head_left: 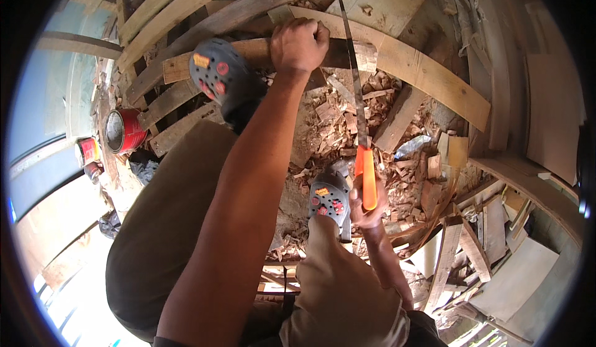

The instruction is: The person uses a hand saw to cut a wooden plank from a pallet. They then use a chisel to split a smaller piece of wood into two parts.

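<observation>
My right hand (367, 201) is wrapped around the orange handle of a handsaw (359, 108). Its long, narrow blade points away from me and crosses a wooden plank (256, 53) close to the plank's right end. Knuckles up, my left hand (299, 44) is closed on that plank, left of the blade. A grey clog (218, 67) on my left foot rests on the plank further left. My right foot, in another grey clog (329, 199), stands on the ground beside my right hand. Whether the blade has cut into the wood cannot be told.
Wood chips and offcuts (338, 120) cover the ground between my feet. Long boards (403, 58) lie beyond the plank. A red can (126, 130) stands at left. Loose planks and panels (518, 279) are piled at right, near a wooden edge (528, 192).
</observation>
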### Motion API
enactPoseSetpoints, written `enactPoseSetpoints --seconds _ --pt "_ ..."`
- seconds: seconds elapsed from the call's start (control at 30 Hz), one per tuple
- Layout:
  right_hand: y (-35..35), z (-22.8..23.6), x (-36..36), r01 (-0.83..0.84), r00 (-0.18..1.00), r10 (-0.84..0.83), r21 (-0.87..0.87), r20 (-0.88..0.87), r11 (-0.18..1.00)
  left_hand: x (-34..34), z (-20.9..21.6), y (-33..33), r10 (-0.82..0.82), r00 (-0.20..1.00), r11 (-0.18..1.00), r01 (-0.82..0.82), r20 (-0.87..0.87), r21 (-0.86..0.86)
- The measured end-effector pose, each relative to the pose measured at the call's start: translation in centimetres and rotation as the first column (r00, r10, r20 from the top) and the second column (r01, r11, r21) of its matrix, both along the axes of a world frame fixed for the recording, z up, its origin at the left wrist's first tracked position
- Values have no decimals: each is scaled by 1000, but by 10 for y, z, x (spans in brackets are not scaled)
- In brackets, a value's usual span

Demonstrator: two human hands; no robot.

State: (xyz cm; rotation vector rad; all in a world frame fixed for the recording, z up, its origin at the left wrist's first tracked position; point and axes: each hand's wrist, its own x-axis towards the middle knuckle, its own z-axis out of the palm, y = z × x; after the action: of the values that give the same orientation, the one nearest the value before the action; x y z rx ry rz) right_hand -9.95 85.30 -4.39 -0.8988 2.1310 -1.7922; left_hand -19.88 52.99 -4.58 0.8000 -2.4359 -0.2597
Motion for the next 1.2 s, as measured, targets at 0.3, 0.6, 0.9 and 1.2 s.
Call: enactPoseSetpoints --seconds 0.3,0.6,0.9,1.2 --pt "47 -70 31 47 997 -58 195 52 980 2 -2 -3 2 1000 999 -2 24 32" --pt "-54 -24 -51 31 990 1 230 -140 973 3 0 0 -23 1000 1000 23 1 -1" --pt "26 -46 16 154 987 -160 201 12 967 6 -1 0 -10 1000 999 11 21 -33" --pt "41 -42 6 -64 998 67 367 4 928 -2 2 -2 -35 999 999 35 6 -31"
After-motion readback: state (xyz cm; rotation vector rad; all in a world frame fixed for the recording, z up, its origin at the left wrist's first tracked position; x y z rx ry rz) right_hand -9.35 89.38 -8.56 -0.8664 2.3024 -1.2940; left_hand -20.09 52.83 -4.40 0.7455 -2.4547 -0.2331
